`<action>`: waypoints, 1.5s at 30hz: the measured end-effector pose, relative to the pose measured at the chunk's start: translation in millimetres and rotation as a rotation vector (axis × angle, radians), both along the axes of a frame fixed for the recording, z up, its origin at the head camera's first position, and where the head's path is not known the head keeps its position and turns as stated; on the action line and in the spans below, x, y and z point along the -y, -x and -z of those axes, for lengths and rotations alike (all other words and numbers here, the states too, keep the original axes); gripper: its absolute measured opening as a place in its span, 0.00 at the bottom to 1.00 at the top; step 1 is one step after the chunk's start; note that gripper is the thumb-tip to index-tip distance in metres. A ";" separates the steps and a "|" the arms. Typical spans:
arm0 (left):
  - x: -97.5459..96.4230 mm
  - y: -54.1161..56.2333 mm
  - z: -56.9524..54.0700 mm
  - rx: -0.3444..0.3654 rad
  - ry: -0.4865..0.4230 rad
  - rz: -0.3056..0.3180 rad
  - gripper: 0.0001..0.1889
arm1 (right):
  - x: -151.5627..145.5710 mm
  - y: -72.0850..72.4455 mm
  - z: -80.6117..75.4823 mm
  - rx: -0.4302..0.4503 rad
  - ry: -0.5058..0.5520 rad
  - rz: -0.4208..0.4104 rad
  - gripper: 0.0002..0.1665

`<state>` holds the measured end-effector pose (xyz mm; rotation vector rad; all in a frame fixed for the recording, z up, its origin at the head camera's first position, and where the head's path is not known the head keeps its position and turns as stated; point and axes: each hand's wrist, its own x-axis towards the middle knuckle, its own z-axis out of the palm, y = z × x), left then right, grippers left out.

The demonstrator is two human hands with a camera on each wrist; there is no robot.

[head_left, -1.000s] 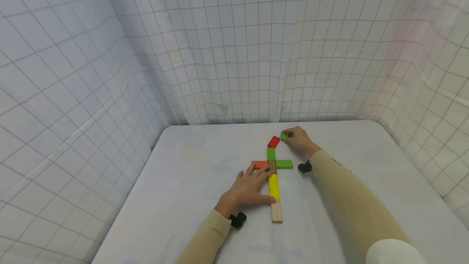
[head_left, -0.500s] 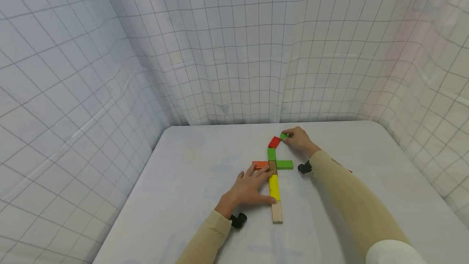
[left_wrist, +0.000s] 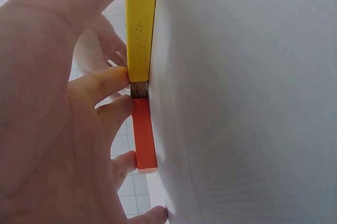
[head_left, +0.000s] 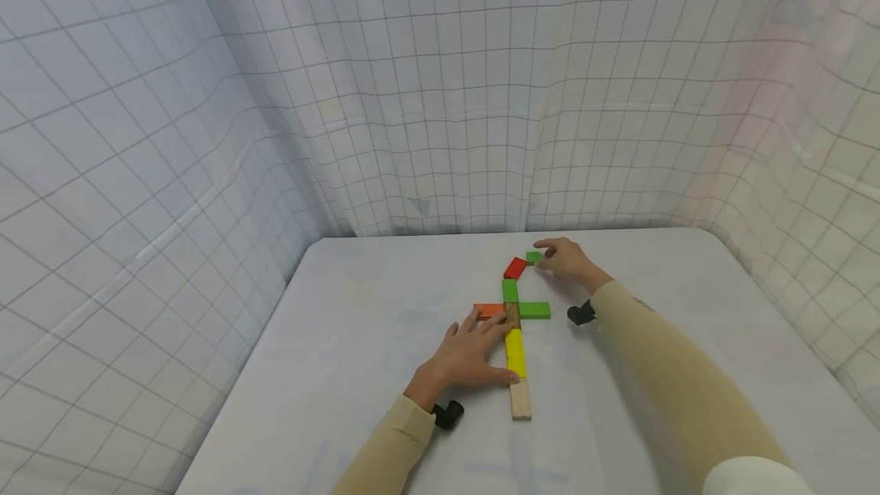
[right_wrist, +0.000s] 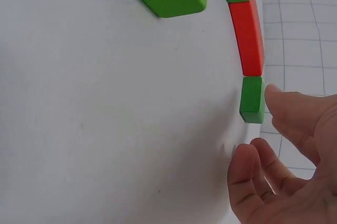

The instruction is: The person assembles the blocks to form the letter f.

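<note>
Wooden blocks lie in a cross-shaped line on the white table. My left hand [head_left: 466, 357] is spread over them, thumb at the seam between the yellow block [head_left: 515, 352] and the plain wood block [head_left: 520, 401]. Its fingertips touch the brown block [left_wrist: 139, 89] and the orange block [left_wrist: 145, 134]. Up at the far end, a small green block [right_wrist: 253, 99] lies end to end with a tilted red block [right_wrist: 247, 37]. Right beside that green block, my right hand [head_left: 569, 260] holds nothing, its thumb and fingers parted.
A green block [head_left: 509, 291] continues the line beyond the brown one, and a longer green block [head_left: 535, 310] juts out rightward. White grid-patterned curtains [head_left: 440, 98] stand behind the table [head_left: 344, 342] and along both sides.
My right hand has let go of the small green block and drawn slightly right, its fingers parting. The left hand stays in place over the blocks.
</note>
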<state>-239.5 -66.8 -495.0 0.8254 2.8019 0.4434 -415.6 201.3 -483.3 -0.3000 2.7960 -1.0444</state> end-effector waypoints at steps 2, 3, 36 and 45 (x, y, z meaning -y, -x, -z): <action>0.7 0.6 0.5 -0.001 0.004 -0.001 0.48 | -3.1 -2.0 -3.9 -0.016 0.002 -0.015 0.32; 1.0 0.9 0.8 -0.002 0.006 0.000 0.48 | -4.5 -3.3 -5.8 -0.027 0.002 -0.020 0.31; 2.5 2.3 0.8 0.003 0.004 0.010 0.48 | -69.3 -86.9 -52.0 -0.190 0.067 -0.068 0.26; 0.9 1.2 0.8 0.003 0.003 0.010 0.48 | -89.3 -111.4 -45.4 -0.209 0.053 -0.091 0.26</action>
